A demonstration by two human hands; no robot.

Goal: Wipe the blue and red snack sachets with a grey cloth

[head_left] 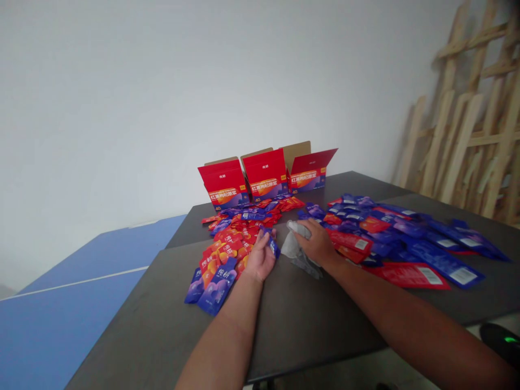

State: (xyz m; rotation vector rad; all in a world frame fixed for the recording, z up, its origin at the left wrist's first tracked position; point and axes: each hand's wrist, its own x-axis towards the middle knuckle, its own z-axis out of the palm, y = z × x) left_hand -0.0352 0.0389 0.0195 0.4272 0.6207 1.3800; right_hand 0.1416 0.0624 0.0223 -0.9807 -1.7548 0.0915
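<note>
My left hand (261,259) is closed around a small blue sachet (273,247), palm turned up, just above the dark table. Bunched in my right hand (319,242) is a grey cloth (296,246), its loose end trailing on the table top. Close to my left hand lies a spread of red-orange sachets (227,250), with two blue sachets (217,287) at its near end. A heap of blue and red sachets (377,230) lies to the right of my right hand, partly behind my forearm.
Three red boxes (266,179) with raised flaps stand at the table's (309,325) far side, more sachets in front of them. A blue table (101,281) with white lines adjoins on the left. Wooden slats (459,141) lean against the wall at right.
</note>
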